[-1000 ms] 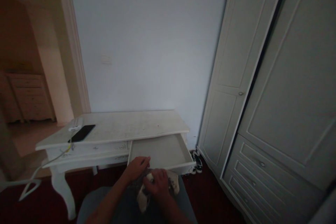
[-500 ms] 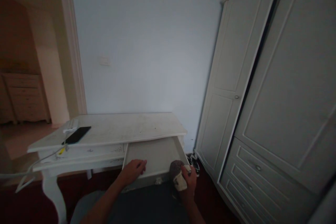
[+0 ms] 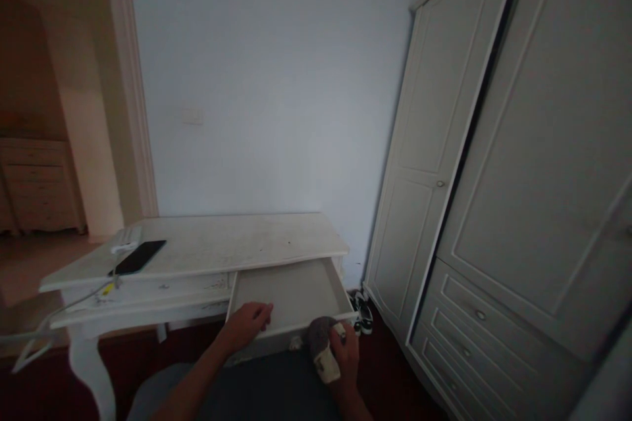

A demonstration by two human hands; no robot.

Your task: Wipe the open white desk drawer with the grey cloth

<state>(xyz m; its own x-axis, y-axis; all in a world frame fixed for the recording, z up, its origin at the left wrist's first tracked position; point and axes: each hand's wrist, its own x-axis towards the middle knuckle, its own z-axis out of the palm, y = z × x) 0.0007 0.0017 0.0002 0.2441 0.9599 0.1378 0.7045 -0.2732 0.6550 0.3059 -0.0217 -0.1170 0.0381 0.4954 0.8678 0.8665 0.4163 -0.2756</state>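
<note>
A drawer point(image 3: 296, 293) of the white desk point(image 3: 237, 237) is pulled out, and its bare pale bottom shows. At the drawer's front left corner is my left hand point(image 3: 245, 325), its fingers loosely bent and apart with nothing in them. Whether it touches the rim, I cannot tell. My right hand point(image 3: 347, 352) is closed around a grey and cream cloth point(image 3: 320, 342), bunched into a soft roundish bundle. This cloth is just in front of the drawer's right front corner, above my lap. My fingers hide part of it.
A black phone point(image 3: 139, 257) lies on the desk's left end beside a white power strip point(image 3: 127, 240) with cables hanging off. Black-and-white shoes point(image 3: 364, 312) stand on the floor between the desk and the tall grey-white wardrobe point(image 3: 429, 118). A doorway opens at left.
My right hand has moved a little left and down with the cloth, from beside the drawer's right corner to in front of it. My left hand has barely shifted.
</note>
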